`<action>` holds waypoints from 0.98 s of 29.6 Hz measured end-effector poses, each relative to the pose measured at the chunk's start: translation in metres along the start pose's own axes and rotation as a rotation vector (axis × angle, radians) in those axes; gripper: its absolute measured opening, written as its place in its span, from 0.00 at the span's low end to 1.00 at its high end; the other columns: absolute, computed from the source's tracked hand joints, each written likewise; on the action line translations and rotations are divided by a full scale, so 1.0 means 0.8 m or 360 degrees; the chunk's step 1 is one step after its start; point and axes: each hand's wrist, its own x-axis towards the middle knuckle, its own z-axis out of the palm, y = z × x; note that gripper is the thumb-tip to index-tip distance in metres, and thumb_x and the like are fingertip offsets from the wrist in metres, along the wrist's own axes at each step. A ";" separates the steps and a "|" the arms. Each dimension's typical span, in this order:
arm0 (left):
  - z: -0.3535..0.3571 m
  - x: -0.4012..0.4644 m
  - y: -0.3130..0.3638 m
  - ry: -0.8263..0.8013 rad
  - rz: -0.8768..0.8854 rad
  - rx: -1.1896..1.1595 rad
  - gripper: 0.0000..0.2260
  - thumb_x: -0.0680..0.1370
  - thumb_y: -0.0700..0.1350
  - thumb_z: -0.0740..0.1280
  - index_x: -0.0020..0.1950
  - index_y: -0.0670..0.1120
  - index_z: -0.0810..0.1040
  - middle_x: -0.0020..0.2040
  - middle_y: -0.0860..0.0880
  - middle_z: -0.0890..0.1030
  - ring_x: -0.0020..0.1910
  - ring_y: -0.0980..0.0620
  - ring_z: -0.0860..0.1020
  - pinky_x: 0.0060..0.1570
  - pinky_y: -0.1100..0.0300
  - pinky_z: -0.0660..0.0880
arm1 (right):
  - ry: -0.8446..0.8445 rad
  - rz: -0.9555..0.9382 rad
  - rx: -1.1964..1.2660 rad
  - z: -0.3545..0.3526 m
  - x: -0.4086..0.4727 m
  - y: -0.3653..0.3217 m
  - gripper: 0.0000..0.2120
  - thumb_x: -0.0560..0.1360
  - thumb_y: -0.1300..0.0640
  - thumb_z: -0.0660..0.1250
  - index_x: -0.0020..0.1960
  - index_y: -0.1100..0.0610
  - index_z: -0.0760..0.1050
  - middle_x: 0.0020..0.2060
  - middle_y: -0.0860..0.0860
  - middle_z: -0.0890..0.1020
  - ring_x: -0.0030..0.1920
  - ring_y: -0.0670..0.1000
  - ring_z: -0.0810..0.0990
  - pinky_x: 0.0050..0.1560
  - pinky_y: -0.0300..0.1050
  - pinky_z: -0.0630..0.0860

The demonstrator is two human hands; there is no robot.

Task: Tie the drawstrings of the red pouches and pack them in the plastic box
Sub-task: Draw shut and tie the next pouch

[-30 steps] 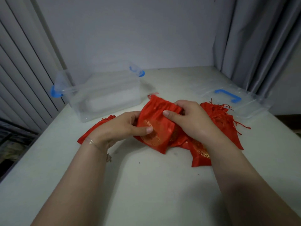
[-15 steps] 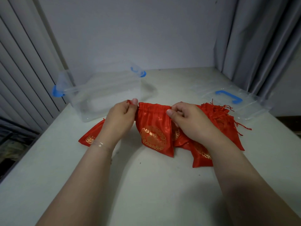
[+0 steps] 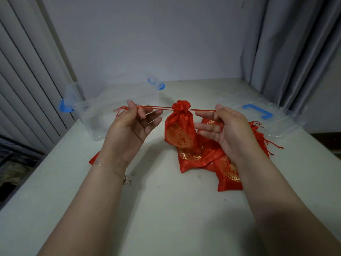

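My fingers on both sides are pinching thin red drawstring cords, thumb against forefinger, with the other fingers fanned out loose. My left hand (image 3: pixel 131 124) holds the cords (image 3: pixel 156 107) that run out to the left of the small red satin pouch with gold round print (image 3: pixel 180 126); my right hand (image 3: pixel 225 128) holds the pair running out to the right. The cords stretch in one nearly level line between my hands, and the pouch hangs from the middle of that line, its neck gathered shut, its long axis pointing down toward the white tabletop (image 3: pixel 166 209). It sits about midway between the two hands, neither one clearly nearer.

I'd judge the neck is cinched and the knot is not yet made; to tie it, my hands must come inward toward the pouch neck and cross the cords there.

The clear plastic box with blue latches (image 3: pixel 118 108) stands behind my left hand, so that hand has the shorter reach for packing. The heap of other red pouches (image 3: pixel 212 159) lies under my right wrist, beside the clear lid with a blue handle (image 3: pixel 267 115).

I can read no brand or writing; the gold print is only ornament from here.
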 end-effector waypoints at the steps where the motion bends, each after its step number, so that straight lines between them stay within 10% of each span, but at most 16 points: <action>1: 0.002 -0.001 0.000 -0.0014 0.0017 -0.0028 0.26 0.81 0.52 0.52 0.28 0.45 0.77 0.42 0.49 0.82 0.51 0.48 0.82 0.46 0.56 0.79 | -0.0013 0.0036 0.0052 0.001 -0.001 0.000 0.16 0.82 0.57 0.54 0.36 0.58 0.64 0.45 0.57 0.85 0.29 0.51 0.83 0.25 0.38 0.78; 5: 0.010 -0.008 0.001 -0.0329 0.0004 -0.0131 0.25 0.77 0.55 0.51 0.34 0.49 0.83 0.53 0.50 0.84 0.61 0.50 0.78 0.56 0.56 0.77 | -0.0035 0.0324 0.0254 0.008 -0.002 0.005 0.16 0.82 0.58 0.53 0.35 0.58 0.64 0.32 0.55 0.84 0.23 0.47 0.80 0.21 0.36 0.75; 9: 0.015 -0.012 -0.003 -0.0424 -0.0020 -0.0056 0.25 0.77 0.55 0.50 0.37 0.50 0.85 0.41 0.52 0.84 0.51 0.50 0.82 0.54 0.56 0.78 | -0.0004 0.0586 0.0468 0.009 0.000 0.015 0.15 0.80 0.61 0.55 0.35 0.58 0.64 0.28 0.56 0.82 0.24 0.45 0.80 0.22 0.35 0.76; 15: -0.002 -0.011 -0.005 -0.0148 0.0287 0.1291 0.19 0.83 0.47 0.55 0.40 0.46 0.82 0.37 0.48 0.83 0.41 0.56 0.81 0.45 0.67 0.71 | -0.0029 0.0749 0.0840 0.004 0.007 0.032 0.13 0.81 0.58 0.59 0.37 0.60 0.68 0.34 0.60 0.84 0.33 0.51 0.85 0.30 0.40 0.81; 19: 0.000 -0.011 -0.015 -0.0176 0.0227 0.1488 0.13 0.81 0.43 0.61 0.42 0.43 0.82 0.39 0.49 0.83 0.40 0.61 0.80 0.44 0.73 0.72 | -0.0031 0.0665 0.0751 0.007 0.008 0.040 0.10 0.81 0.59 0.58 0.43 0.61 0.70 0.37 0.61 0.84 0.37 0.53 0.85 0.37 0.42 0.81; 29: -0.008 0.002 -0.040 -0.0076 0.0260 0.1941 0.09 0.70 0.40 0.75 0.48 0.47 0.84 0.41 0.58 0.81 0.40 0.66 0.77 0.44 0.75 0.70 | -0.0356 -0.0244 -0.0888 0.017 -0.002 0.047 0.11 0.79 0.55 0.62 0.39 0.55 0.76 0.34 0.51 0.79 0.29 0.45 0.76 0.33 0.41 0.77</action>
